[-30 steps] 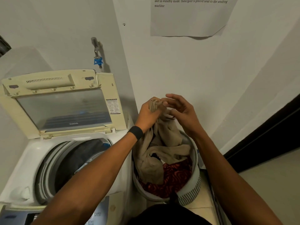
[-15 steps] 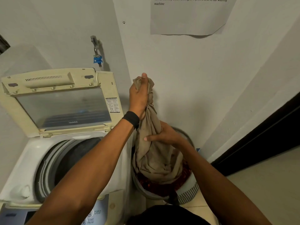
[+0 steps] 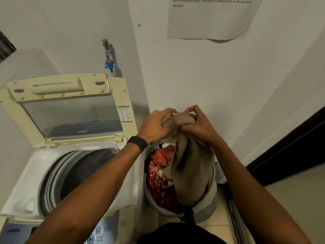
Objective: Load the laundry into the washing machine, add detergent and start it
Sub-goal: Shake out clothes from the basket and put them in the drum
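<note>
A top-loading washing machine (image 3: 44, 159) stands at the left with its lid (image 3: 70, 110) raised. Dark cloth lies in its drum (image 3: 91, 166). To its right sits a round laundry basket (image 3: 207, 211) holding red patterned clothes (image 3: 158, 180). A beige garment (image 3: 190, 166) hangs from both hands over the basket. My left hand (image 3: 154, 125) and my right hand (image 3: 198, 124) both grip its bunched top, side by side, above the basket's far rim.
A tap with a blue fitting (image 3: 109, 59) sticks out of the wall behind the machine. A paper notice (image 3: 211, 16) hangs on the wall. The control panel (image 3: 98, 233) lies at the machine's near edge. A dark doorway (image 3: 299, 147) is at the right.
My left hand has come down from its raised position with the beige garment. My right hand has moved up from the garment's middle to grip its top beside the left.
</note>
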A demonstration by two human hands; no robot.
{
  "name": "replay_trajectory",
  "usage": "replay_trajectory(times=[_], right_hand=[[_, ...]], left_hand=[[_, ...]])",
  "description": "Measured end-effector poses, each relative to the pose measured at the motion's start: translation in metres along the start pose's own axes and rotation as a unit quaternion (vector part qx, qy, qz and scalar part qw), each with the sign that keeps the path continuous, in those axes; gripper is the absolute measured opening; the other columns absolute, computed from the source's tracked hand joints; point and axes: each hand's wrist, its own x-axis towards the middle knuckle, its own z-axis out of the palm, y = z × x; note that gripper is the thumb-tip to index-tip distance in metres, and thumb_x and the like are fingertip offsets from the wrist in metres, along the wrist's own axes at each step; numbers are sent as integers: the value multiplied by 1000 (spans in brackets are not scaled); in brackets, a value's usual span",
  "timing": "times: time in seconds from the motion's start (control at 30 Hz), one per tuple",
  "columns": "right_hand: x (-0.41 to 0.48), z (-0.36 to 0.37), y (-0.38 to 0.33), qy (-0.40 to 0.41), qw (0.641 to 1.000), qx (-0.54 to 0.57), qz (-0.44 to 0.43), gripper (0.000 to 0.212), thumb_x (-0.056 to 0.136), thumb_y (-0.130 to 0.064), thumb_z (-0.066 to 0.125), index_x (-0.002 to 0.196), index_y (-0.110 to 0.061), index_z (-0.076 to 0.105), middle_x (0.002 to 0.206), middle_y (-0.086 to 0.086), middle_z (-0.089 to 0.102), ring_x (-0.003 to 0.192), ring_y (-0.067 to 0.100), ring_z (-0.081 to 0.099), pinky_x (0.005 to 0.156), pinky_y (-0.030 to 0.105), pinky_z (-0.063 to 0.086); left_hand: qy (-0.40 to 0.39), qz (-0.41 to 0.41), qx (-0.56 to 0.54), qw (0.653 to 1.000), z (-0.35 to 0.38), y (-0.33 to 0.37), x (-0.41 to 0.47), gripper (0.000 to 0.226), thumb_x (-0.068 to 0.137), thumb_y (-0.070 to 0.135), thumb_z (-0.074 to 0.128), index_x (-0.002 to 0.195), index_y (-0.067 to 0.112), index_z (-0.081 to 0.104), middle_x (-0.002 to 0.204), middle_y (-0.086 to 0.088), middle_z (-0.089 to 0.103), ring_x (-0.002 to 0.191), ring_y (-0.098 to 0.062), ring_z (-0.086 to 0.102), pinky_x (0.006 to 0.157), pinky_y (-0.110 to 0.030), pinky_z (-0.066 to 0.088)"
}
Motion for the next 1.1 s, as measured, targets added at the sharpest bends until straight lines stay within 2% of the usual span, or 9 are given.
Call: replay_trajectory(times=[0.07, 0.17, 0.33, 0.43, 0.53, 0.67, 0.77, 0.93, 1.1], right_hand=[[4, 8, -8, 23, 999, 11, -25, 45, 77, -23, 82, 111, -16, 54, 105, 7, 69, 92, 19, 70, 77, 31, 61], [4, 11, -6, 20, 998, 59, -5, 46, 73, -30, 79, 110, -13, 58, 108, 6, 67, 96, 18, 69, 78, 31, 60], [-9, 6, 15, -136, 964, 211, 90, 59, 90, -7, 64, 145, -24, 49, 139, 2, 60, 125, 21, 62, 98, 33, 55], [-19, 21, 34, -174, 968, 75, 164, 51, 91, -13, 75, 135, -30, 54, 128, -2, 66, 117, 22, 66, 95, 33, 57], [-24, 22, 52, -85, 985, -21, 149, 43, 87, -30, 75, 128, -28, 63, 123, -1, 68, 115, 23, 65, 101, 48, 55], [-25, -7, 38, 57, 986, 131, 89, 32, 83, -21, 64, 114, -14, 63, 98, 0, 73, 94, 21, 68, 77, 34, 57], [-15, -18, 15, 97, 975, 199, 28, 23, 94, -11, 62, 117, -8, 61, 100, 2, 74, 92, 18, 70, 77, 31, 59], [4, 15, -24, 145, 950, 276, -6, 17, 99, -4, 49, 91, -1, 64, 87, 6, 67, 82, 18, 64, 75, 31, 54], [13, 32, -34, 143, 961, 235, -19, 22, 98, 0, 53, 86, -2, 70, 88, 10, 70, 85, 19, 68, 79, 32, 57]], left_hand=[[-48, -16, -56, 997, 13, 8, -2, 91, 71, 99, 38, 135, 36, 56, 109, 12, 67, 101, -12, 61, 83, -28, 51], [-46, -63, -174, 982, 15, 10, 2, 75, 65, 89, 63, 111, 30, 63, 101, 11, 70, 89, 0, 66, 75, -12, 49], [62, -89, -286, 952, 9, 10, 6, 30, 90, 32, 80, 96, 7, 65, 88, -5, 68, 80, -9, 65, 73, -23, 51], [128, -105, -350, 922, 1, 10, 13, 23, 90, 35, 79, 90, 18, 63, 87, -3, 66, 84, -16, 65, 79, -36, 54], [177, -117, -356, 910, -5, 5, 15, 19, 86, 23, 81, 87, 17, 63, 85, -3, 68, 84, -19, 67, 83, -40, 56], [211, -143, -307, 917, -8, -9, 10, 22, 83, 15, 82, 85, 16, 60, 81, -3, 68, 79, -18, 68, 81, -41, 58], [188, -132, -253, 940, -2, -12, 5, 37, 75, 27, 81, 101, 13, 59, 99, -12, 66, 94, -27, 67, 85, -45, 58], [0, -33, -292, 956, 14, 21, 6, 82, 86, 12, 81, 154, 31, 40, 155, 5, 47, 140, -1, 46, 111, -20, 42], [-32, -89, -351, 932, 19, 27, 10, 64, 84, 23, 82, 142, 20, 56, 131, 0, 68, 120, -13, 66, 105, -34, 53]])
